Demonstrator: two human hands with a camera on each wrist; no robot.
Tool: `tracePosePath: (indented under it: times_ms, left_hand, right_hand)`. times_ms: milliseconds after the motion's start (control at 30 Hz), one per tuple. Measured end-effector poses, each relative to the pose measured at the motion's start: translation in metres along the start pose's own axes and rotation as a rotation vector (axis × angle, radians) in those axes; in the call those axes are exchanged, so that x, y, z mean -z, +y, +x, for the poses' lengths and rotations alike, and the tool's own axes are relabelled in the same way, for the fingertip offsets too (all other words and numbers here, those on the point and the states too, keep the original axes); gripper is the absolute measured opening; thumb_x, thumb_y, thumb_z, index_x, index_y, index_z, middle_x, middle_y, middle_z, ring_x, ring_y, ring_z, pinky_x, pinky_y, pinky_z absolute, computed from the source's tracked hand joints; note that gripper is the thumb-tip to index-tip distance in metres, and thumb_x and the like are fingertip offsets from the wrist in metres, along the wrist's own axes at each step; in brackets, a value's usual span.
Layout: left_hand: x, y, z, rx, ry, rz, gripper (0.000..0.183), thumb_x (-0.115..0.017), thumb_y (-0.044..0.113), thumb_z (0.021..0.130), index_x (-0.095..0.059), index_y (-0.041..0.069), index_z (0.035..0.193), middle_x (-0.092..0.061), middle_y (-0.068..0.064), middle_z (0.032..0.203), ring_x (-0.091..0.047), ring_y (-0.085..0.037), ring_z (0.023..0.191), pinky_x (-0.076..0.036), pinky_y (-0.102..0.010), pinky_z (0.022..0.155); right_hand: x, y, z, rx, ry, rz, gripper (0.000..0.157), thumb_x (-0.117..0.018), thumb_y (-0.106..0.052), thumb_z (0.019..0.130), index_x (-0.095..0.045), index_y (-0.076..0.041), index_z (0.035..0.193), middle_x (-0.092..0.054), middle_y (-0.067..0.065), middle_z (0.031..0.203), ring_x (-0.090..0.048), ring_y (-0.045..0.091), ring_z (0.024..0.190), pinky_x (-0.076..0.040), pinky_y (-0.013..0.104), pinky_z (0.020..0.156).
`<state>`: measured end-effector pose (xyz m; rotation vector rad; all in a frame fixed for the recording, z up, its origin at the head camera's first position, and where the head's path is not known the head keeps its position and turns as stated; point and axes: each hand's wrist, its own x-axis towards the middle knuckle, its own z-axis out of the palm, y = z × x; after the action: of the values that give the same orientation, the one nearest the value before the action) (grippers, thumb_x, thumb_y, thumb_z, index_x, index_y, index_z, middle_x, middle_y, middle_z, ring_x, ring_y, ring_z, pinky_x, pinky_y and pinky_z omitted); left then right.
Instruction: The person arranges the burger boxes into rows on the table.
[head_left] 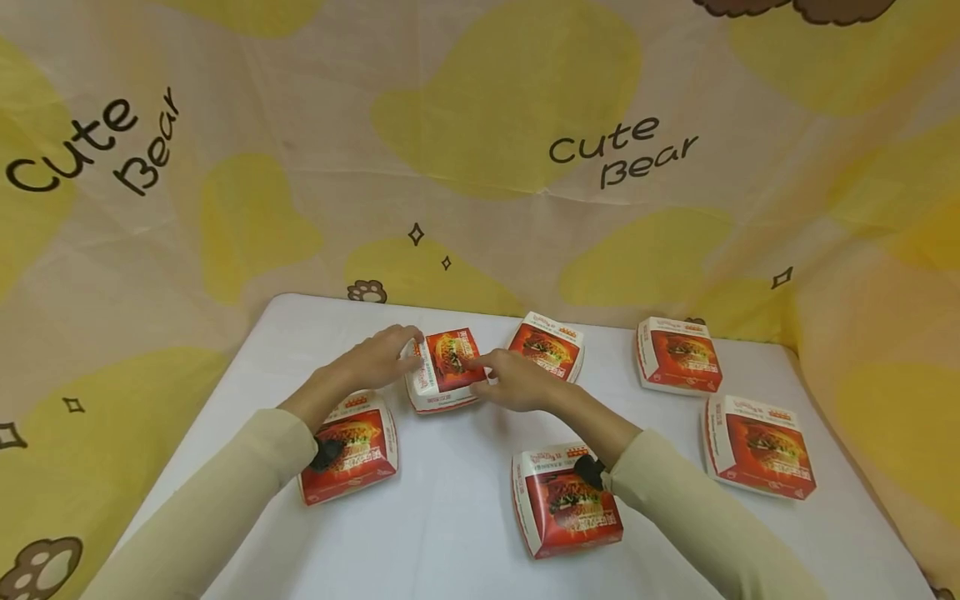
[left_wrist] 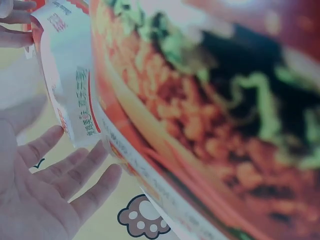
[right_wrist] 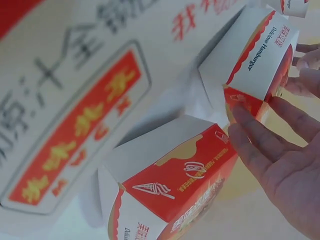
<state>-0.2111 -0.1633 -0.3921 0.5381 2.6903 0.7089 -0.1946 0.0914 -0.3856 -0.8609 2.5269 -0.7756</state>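
Observation:
A red-and-white burger box [head_left: 453, 362] sits at the back of the table, between both hands. My left hand [head_left: 382, 354] is at its left side, the fingers extended and their tips right at the box wall in the left wrist view. From the right, my right hand [head_left: 517, 379] reaches the same box with fairly straight fingers, the fingertips at its corner [right_wrist: 245, 102] in the right wrist view. Beneath the left wrist lies another burger box [head_left: 360, 458]. A similar burger box [head_left: 570, 508] is under the right wrist, partly covered by the black wrist camera [head_left: 588, 472].
Just behind the right hand stands a burger box [head_left: 551, 346], partly hidden by it. Two more, a back burger box [head_left: 682, 358] and a nearer burger box [head_left: 765, 450], are on the right. A patterned cloth [head_left: 495, 167] hangs behind the white table [head_left: 442, 517].

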Motion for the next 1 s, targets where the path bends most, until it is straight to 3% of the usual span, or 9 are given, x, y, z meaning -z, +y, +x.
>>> tracePosePath:
  times_ms: [67,133,200,400,567,733,900,1000]
  left_hand:
    - [-0.0006,0.0007,0.0009,0.009,0.002,-0.001,0.043,-0.057,0.024,0.101,-0.049,0.004,0.139,-0.045,-0.023,0.145,-0.042,-0.043,0.134,-0.035,-0.064,0.106]
    - [-0.0012,0.0015,0.0014,0.010,-0.003,-0.003,0.045,-0.058,0.022,0.101,-0.048,0.004,0.140,-0.043,-0.023,0.147,-0.040,-0.044,0.136,-0.034,-0.064,0.107]
    - [-0.0013,0.0028,0.0012,0.011,-0.018,-0.003,0.050,-0.060,0.021,0.100,-0.045,0.005,0.145,-0.041,-0.023,0.150,-0.036,-0.044,0.139,-0.030,-0.065,0.109]
    - [-0.0010,0.0040,-0.0005,0.027,-0.044,0.011,0.058,-0.061,0.024,0.099,-0.041,0.009,0.151,-0.040,-0.021,0.153,-0.031,-0.043,0.143,-0.026,-0.064,0.112]
    - [-0.0004,0.0039,-0.0010,0.038,-0.039,0.017,0.059,-0.063,0.027,0.098,-0.042,0.011,0.151,-0.042,-0.020,0.152,-0.033,-0.043,0.141,-0.027,-0.065,0.110]
    - [-0.0005,0.0037,-0.0001,0.038,-0.023,0.021,0.056,-0.064,0.030,0.097,-0.046,0.010,0.147,-0.047,-0.020,0.147,-0.040,-0.042,0.137,-0.032,-0.065,0.107]
    - [-0.0004,0.0045,0.0012,0.042,0.009,0.041,0.047,-0.069,0.032,0.094,-0.056,0.009,0.133,-0.059,-0.016,0.130,-0.054,-0.037,0.122,-0.044,-0.060,0.097]
    - [-0.0003,0.0050,0.0013,0.047,0.027,0.058,0.048,-0.073,0.034,0.091,-0.058,0.008,0.128,-0.061,-0.016,0.125,-0.057,-0.036,0.115,-0.047,-0.058,0.093]
  right_hand:
    - [0.0004,0.0002,0.0003,-0.014,-0.003,0.002,0.046,-0.061,-0.018,0.096,-0.056,0.000,0.139,-0.069,0.015,0.109,-0.045,0.015,0.065,-0.042,0.029,0.065]
    - [0.0008,0.0003,0.0001,-0.015,0.008,-0.011,0.047,-0.060,-0.019,0.096,-0.056,0.002,0.138,-0.066,0.017,0.121,-0.047,0.015,0.070,-0.042,0.029,0.068]
    - [0.0015,0.0000,-0.0004,-0.023,0.014,-0.011,0.048,-0.060,-0.019,0.096,-0.055,0.002,0.139,-0.067,0.017,0.112,-0.043,0.014,0.066,-0.040,0.029,0.064]
    - [0.0018,-0.0007,-0.0019,-0.022,0.062,-0.033,0.042,-0.060,-0.017,0.095,-0.061,0.003,0.132,-0.068,0.016,0.115,-0.053,0.018,0.082,-0.044,0.032,0.072]
    - [0.0005,-0.0002,-0.0014,0.006,0.061,-0.032,0.042,-0.059,-0.016,0.093,-0.063,0.008,0.126,-0.069,0.017,0.110,-0.055,0.019,0.079,-0.045,0.031,0.070]
    - [0.0005,0.0005,-0.0007,0.004,0.071,-0.033,0.044,-0.059,-0.017,0.092,-0.062,0.010,0.127,-0.068,0.017,0.117,-0.057,0.020,0.085,-0.047,0.032,0.074]
    - [0.0015,0.0017,-0.0005,-0.009,0.071,-0.033,0.047,-0.060,-0.020,0.094,-0.058,0.007,0.133,-0.065,0.018,0.125,-0.059,0.023,0.096,-0.049,0.036,0.082]
    - [0.0020,0.0017,-0.0012,-0.019,0.072,-0.009,0.048,-0.061,-0.019,0.095,-0.057,0.005,0.135,-0.065,0.016,0.121,-0.059,0.025,0.087,-0.049,0.038,0.078]
